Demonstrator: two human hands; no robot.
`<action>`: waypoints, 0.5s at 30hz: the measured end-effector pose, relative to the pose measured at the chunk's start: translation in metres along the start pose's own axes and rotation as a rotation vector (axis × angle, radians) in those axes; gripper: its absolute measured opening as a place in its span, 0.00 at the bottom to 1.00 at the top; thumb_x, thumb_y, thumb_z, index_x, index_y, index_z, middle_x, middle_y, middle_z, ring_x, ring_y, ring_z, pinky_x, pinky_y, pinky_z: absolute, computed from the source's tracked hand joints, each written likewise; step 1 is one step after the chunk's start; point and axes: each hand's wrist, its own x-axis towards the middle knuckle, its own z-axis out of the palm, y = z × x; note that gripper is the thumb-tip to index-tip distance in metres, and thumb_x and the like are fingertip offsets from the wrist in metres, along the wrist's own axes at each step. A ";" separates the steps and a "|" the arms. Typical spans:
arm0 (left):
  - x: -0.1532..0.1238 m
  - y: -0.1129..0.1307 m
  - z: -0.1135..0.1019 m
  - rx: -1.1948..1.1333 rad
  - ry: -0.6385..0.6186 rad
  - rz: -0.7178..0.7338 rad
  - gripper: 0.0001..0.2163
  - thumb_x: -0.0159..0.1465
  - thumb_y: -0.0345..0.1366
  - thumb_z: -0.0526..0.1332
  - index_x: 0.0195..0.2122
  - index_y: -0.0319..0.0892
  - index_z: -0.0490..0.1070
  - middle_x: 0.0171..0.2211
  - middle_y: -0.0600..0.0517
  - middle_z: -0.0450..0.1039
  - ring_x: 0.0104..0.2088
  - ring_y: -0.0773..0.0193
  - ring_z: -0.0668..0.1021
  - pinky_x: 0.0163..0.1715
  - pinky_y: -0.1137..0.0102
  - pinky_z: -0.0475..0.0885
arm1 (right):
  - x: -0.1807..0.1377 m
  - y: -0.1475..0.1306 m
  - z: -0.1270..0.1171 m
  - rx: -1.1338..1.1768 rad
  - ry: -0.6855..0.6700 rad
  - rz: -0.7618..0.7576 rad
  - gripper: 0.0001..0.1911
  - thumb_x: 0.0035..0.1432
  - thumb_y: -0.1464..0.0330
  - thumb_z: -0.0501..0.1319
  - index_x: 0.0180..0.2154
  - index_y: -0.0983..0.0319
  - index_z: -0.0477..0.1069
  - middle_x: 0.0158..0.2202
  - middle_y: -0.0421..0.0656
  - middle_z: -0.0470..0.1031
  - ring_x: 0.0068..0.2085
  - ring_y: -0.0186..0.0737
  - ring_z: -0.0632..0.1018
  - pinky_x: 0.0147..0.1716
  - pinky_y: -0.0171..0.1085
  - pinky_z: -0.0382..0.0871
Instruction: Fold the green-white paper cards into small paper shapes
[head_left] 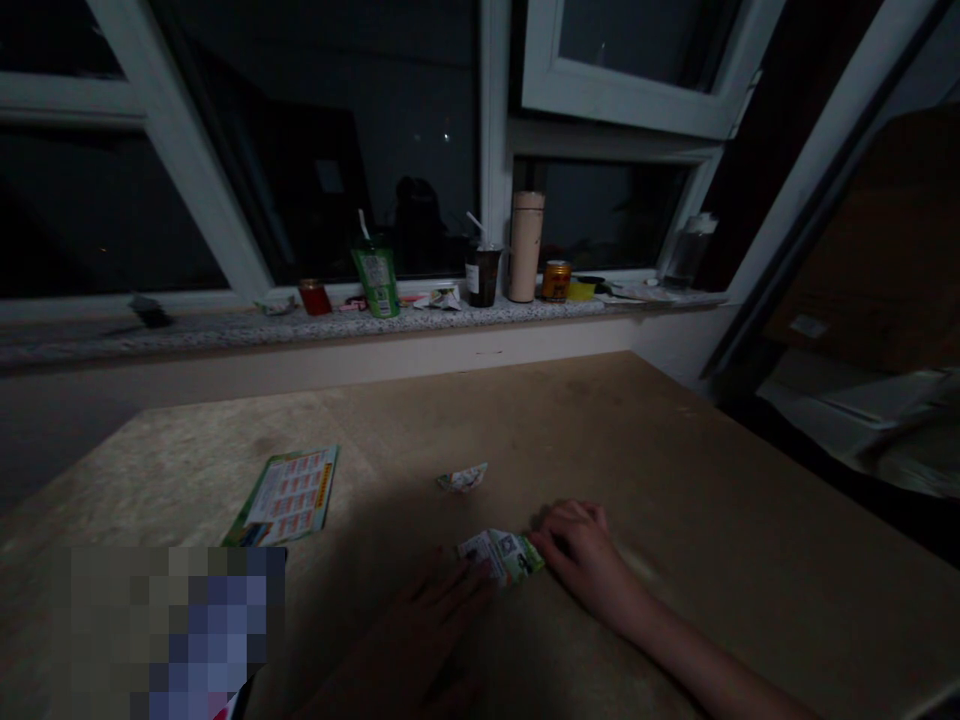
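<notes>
A piece of folded printed paper (504,556), white and green with a square code on it, lies on the table in front of me. Dim in the shadow, my left hand (420,625) is open, its outstretched fingers resting flat over the paper's left end. My right hand (581,550) is curled at the opposite end, thumb and fingers closed on the paper's right edge. A little farther off sits a small folded paper boat-like piece (463,479), untouched by either hand.
A printed calendar-like sheet (294,492) lies on the table (547,420) to the left, beside a pixelated area. Along the windowsill (420,325) stand a green pouch (376,278), dark drink cup (482,275), tall flask (526,245), gold can (556,282), red jar (315,297) and clear bottle (686,252).
</notes>
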 end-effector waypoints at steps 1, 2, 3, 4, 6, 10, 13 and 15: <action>0.001 0.001 -0.002 -0.005 -0.011 0.017 0.33 0.62 0.36 0.62 0.66 0.49 0.48 0.65 0.51 0.51 0.63 0.52 0.57 0.60 0.52 0.54 | 0.000 -0.001 0.000 -0.004 0.002 0.003 0.13 0.64 0.67 0.55 0.26 0.61 0.67 0.29 0.40 0.73 0.37 0.41 0.73 0.42 0.44 0.56; 0.001 0.002 -0.003 -0.008 -0.022 0.029 0.33 0.61 0.36 0.62 0.65 0.49 0.49 0.65 0.51 0.52 0.63 0.52 0.57 0.61 0.52 0.53 | 0.000 -0.002 -0.001 -0.013 0.006 0.003 0.13 0.65 0.67 0.54 0.27 0.61 0.68 0.29 0.40 0.73 0.38 0.41 0.72 0.42 0.44 0.56; 0.002 0.004 -0.005 -0.009 -0.034 0.037 0.33 0.61 0.37 0.63 0.65 0.49 0.49 0.65 0.51 0.52 0.63 0.52 0.57 0.61 0.52 0.53 | 0.000 -0.003 -0.001 -0.023 0.012 0.003 0.13 0.65 0.67 0.55 0.27 0.61 0.68 0.29 0.40 0.73 0.38 0.41 0.72 0.42 0.44 0.56; 0.002 0.006 -0.006 -0.006 -0.047 0.039 0.34 0.61 0.37 0.63 0.65 0.49 0.49 0.65 0.51 0.52 0.63 0.52 0.57 0.61 0.52 0.53 | 0.000 -0.005 -0.002 -0.033 0.015 0.003 0.12 0.64 0.66 0.56 0.27 0.61 0.67 0.29 0.40 0.73 0.38 0.42 0.72 0.42 0.44 0.56; 0.002 0.008 -0.006 0.013 -0.065 0.010 0.35 0.61 0.37 0.63 0.66 0.50 0.47 0.66 0.51 0.48 0.64 0.51 0.55 0.60 0.51 0.54 | 0.000 -0.009 -0.002 -0.056 0.019 0.009 0.11 0.60 0.64 0.60 0.28 0.61 0.67 0.30 0.40 0.72 0.38 0.42 0.72 0.42 0.44 0.56; 0.001 0.007 -0.003 0.036 -0.114 -0.026 0.36 0.60 0.37 0.65 0.66 0.51 0.47 0.67 0.49 0.43 0.64 0.48 0.52 0.59 0.49 0.55 | -0.001 -0.013 0.000 -0.117 0.021 0.017 0.12 0.52 0.61 0.67 0.31 0.61 0.68 0.33 0.41 0.72 0.39 0.46 0.71 0.43 0.45 0.55; 0.002 0.006 0.000 0.030 -0.116 -0.037 0.36 0.59 0.38 0.65 0.65 0.52 0.49 0.67 0.49 0.41 0.64 0.46 0.52 0.60 0.49 0.53 | -0.003 -0.013 0.002 -0.148 0.036 0.013 0.13 0.51 0.62 0.68 0.33 0.61 0.68 0.35 0.42 0.73 0.41 0.47 0.71 0.45 0.46 0.55; 0.002 0.005 0.001 0.028 -0.108 -0.040 0.35 0.60 0.40 0.65 0.65 0.52 0.48 0.67 0.49 0.40 0.64 0.45 0.52 0.60 0.48 0.52 | -0.003 -0.012 0.004 -0.158 0.043 0.002 0.13 0.52 0.62 0.67 0.34 0.61 0.67 0.36 0.42 0.73 0.41 0.47 0.71 0.45 0.46 0.55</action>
